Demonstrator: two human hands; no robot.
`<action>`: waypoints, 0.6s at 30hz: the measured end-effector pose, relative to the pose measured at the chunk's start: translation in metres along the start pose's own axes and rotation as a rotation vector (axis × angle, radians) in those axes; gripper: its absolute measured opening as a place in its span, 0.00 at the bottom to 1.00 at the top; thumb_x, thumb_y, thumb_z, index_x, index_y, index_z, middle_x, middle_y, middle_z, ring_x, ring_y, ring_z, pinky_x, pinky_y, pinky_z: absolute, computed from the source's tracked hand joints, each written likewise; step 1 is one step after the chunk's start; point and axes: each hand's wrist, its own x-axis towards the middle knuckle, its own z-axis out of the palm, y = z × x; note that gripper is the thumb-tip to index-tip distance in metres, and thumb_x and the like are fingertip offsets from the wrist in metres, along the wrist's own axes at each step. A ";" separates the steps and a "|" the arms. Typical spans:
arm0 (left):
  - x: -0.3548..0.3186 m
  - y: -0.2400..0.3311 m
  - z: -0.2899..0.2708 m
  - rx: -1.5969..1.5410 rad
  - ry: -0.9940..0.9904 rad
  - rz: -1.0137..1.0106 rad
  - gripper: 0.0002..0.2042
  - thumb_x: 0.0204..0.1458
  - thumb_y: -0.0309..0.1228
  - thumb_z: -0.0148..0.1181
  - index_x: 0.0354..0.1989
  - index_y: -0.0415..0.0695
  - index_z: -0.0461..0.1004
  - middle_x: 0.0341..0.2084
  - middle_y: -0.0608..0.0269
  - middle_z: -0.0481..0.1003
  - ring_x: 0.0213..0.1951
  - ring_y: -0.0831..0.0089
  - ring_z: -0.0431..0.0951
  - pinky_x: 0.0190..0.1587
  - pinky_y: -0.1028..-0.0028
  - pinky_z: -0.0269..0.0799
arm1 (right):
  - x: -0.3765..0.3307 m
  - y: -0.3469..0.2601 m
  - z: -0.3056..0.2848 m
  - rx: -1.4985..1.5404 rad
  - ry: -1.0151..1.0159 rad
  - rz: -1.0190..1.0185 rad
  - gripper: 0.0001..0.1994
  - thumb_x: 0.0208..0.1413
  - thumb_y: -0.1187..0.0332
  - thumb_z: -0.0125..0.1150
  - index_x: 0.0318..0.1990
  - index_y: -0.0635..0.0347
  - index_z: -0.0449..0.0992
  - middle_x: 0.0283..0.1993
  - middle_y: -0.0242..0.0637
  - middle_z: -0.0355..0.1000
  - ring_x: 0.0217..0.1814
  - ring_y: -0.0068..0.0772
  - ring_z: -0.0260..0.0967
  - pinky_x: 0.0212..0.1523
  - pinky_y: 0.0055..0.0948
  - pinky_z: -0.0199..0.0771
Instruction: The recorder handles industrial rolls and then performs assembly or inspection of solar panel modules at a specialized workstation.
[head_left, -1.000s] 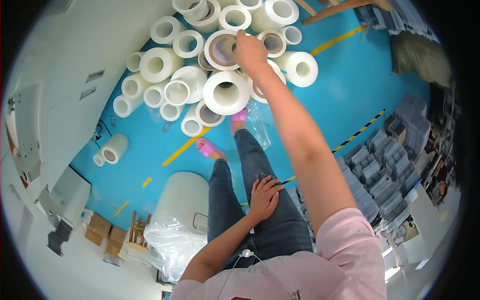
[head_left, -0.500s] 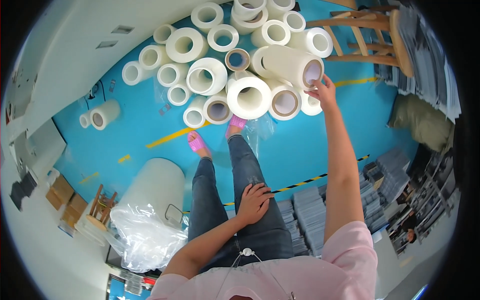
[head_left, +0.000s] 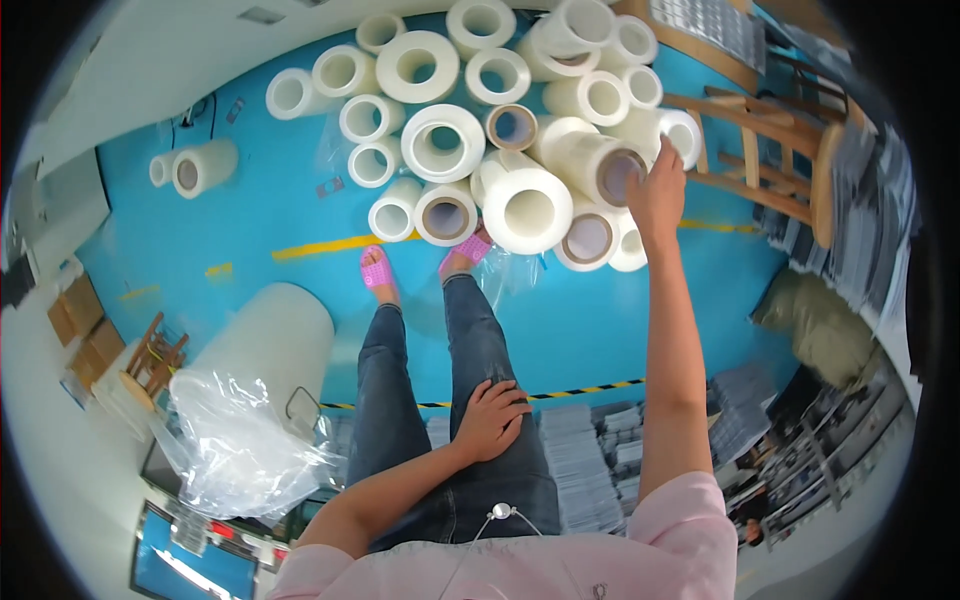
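My right hand (head_left: 658,200) reaches forward to a white film roll (head_left: 575,158) with a brown cardboard core. The thumb is at the core opening and the fingers lie over the outer rim, closed on that end; the fingertips are partly hidden. This roll lies tilted among many others. Just below it are a roll with a cardboard core (head_left: 588,240) and a wide white roll (head_left: 530,210). My left hand (head_left: 492,420) lies flat on my right thigh, fingers stretched out, holding nothing.
Several more film rolls (head_left: 418,68) cover the blue floor ahead. Two rolls (head_left: 205,167) lie apart at left. A wooden stool (head_left: 780,165) lies on its side at right. A large plastic-wrapped roll (head_left: 270,340) stands at my left, grey stacks (head_left: 580,460) behind me.
My right hand and the cardboard-core roll's gripped end have come down slightly relative to the pile. The view has shifted and turned. My left hand stays on the thigh.
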 end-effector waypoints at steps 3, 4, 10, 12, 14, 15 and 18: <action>0.003 0.001 0.002 -0.063 0.068 -0.010 0.13 0.54 0.30 0.50 0.46 0.50 0.78 0.52 0.64 0.73 0.62 0.61 0.64 0.66 0.54 0.49 | 0.037 -0.034 0.034 0.153 0.008 -0.274 0.26 0.49 0.70 0.64 0.57 0.64 0.68 0.48 0.52 0.74 0.52 0.53 0.72 0.54 0.40 0.72; 0.003 0.001 0.002 -0.078 0.084 -0.020 0.13 0.54 0.30 0.50 0.46 0.50 0.78 0.52 0.64 0.73 0.62 0.61 0.64 0.66 0.54 0.49 | 0.055 -0.039 0.062 0.214 -0.154 -0.349 0.25 0.49 0.70 0.63 0.56 0.63 0.70 0.49 0.51 0.74 0.52 0.53 0.72 0.54 0.41 0.71; 0.021 0.002 0.007 -0.223 0.172 -0.011 0.17 0.51 0.28 0.52 0.50 0.48 0.77 0.55 0.64 0.72 0.63 0.61 0.63 0.65 0.57 0.52 | 0.139 -0.025 0.223 -0.372 -0.750 -0.426 0.25 0.46 0.57 0.65 0.49 0.65 0.76 0.47 0.55 0.75 0.52 0.54 0.71 0.52 0.44 0.72; 0.022 -0.003 0.008 -0.230 0.200 -0.050 0.18 0.51 0.28 0.51 0.51 0.48 0.77 0.56 0.64 0.72 0.63 0.61 0.64 0.65 0.56 0.53 | 0.138 -0.032 0.255 -0.403 -0.841 -0.323 0.25 0.44 0.54 0.65 0.43 0.66 0.78 0.46 0.56 0.75 0.51 0.54 0.72 0.52 0.45 0.72; 0.027 0.001 0.014 -0.307 0.258 -0.031 0.20 0.50 0.27 0.51 0.52 0.48 0.77 0.56 0.64 0.72 0.63 0.61 0.64 0.64 0.56 0.54 | 0.142 -0.007 0.269 -0.378 -0.776 -0.357 0.19 0.46 0.59 0.64 0.42 0.64 0.79 0.46 0.53 0.75 0.51 0.53 0.72 0.52 0.45 0.72; 0.028 0.000 0.014 -0.308 0.277 -0.030 0.21 0.49 0.27 0.51 0.53 0.48 0.76 0.56 0.64 0.72 0.62 0.60 0.65 0.64 0.57 0.55 | 0.145 0.001 0.274 -0.361 -0.697 -0.390 0.18 0.46 0.59 0.64 0.40 0.63 0.79 0.44 0.52 0.76 0.49 0.54 0.72 0.51 0.46 0.71; 0.029 -0.002 0.015 -0.297 0.301 -0.054 0.21 0.49 0.27 0.51 0.53 0.48 0.76 0.56 0.65 0.72 0.62 0.61 0.66 0.63 0.57 0.56 | 0.135 -0.001 0.284 -0.300 -0.615 -0.453 0.14 0.45 0.63 0.64 0.38 0.61 0.79 0.42 0.51 0.76 0.47 0.55 0.73 0.49 0.49 0.71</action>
